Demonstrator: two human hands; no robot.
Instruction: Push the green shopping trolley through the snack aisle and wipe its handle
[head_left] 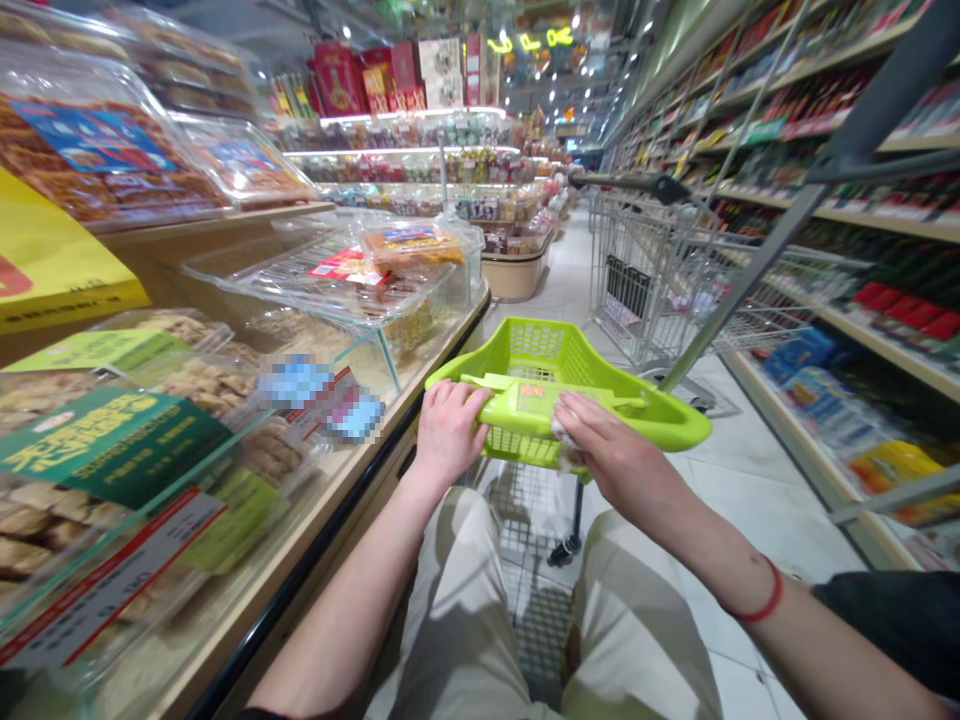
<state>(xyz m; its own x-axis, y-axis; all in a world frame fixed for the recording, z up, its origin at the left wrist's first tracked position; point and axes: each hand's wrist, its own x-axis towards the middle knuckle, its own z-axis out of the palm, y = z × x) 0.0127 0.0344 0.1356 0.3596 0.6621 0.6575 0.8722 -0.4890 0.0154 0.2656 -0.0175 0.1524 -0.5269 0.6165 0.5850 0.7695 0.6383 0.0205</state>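
A bright green plastic shopping cart basket (pixel 544 345) with mesh walls stands in front of my knees, a caster (pixel 564 550) showing below it. My left hand (pixel 450 428) is closed over the left part of its near edge, fingers curled on the plastic. A crumpled white wipe, perhaps tissue or cloth (pixel 562 432), sits under the fingers of my right hand (pixel 619 445). That hand presses it against the near edge, right of a small label (pixel 534 393). The wipe is mostly hidden by the fingers.
At left, a display counter (pixel 450 345) bears packaged baked goods (pixel 105 150) and clear bins. Metal shopping carts (pixel 645 270) stand ahead on the right, before stocked shelves (pixel 900 220). A grey metal pole (pixel 750 275) slants nearby. Tiled aisle floor (pixel 570 235) runs ahead. Dark fabric (pixel 892 620) shows lower right.
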